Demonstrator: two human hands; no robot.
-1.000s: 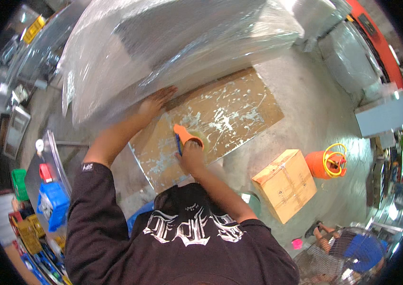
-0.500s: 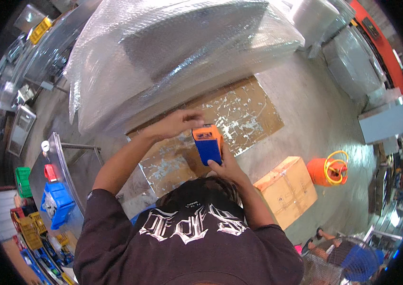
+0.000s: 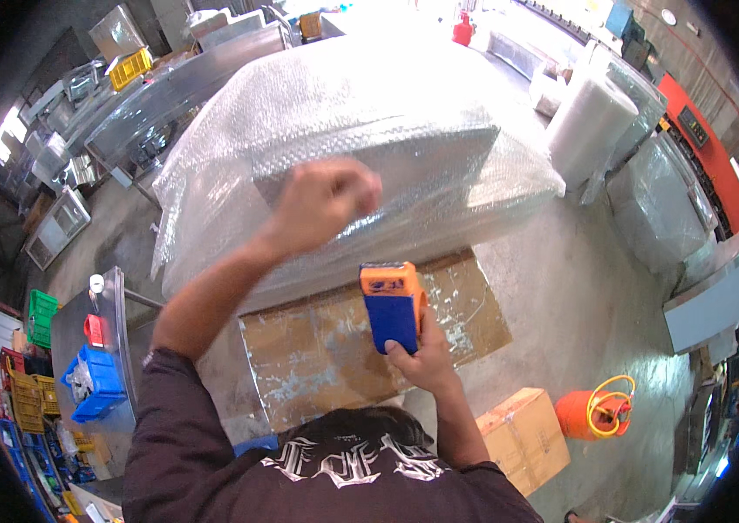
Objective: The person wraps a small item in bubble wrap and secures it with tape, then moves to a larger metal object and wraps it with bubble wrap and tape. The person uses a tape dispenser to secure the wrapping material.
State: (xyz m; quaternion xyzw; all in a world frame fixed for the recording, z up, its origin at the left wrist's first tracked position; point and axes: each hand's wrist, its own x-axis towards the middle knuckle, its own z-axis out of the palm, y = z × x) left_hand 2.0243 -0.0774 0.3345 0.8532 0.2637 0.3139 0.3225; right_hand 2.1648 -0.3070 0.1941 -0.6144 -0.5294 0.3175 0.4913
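Note:
My right hand (image 3: 426, 349) is closed around a blue-and-orange, box-shaped handheld device (image 3: 392, 315), its thumb on the blue face. The orange end points away from me. My left hand (image 3: 327, 202) is raised in front of a large bulk draped in bubble wrap (image 3: 221, 174). Its fingers look curled but are smeared by motion, so whether they hold anything is unclear. Below the device, a worn flat cardboard sheet (image 3: 299, 366) lies on the floor.
A cardboard box (image 3: 522, 440) and an orange gas cylinder with a yellow hose (image 3: 592, 414) stand at my right. Left is a metal table (image 3: 73, 322) with a blue bin (image 3: 95, 383). A bubble wrap roll (image 3: 592, 122) stands far right.
My left hand has lifted away from the device's orange end, up and forward toward the bubble wrap. My right hand still grips the device. The view has tilted up, showing more of the background.

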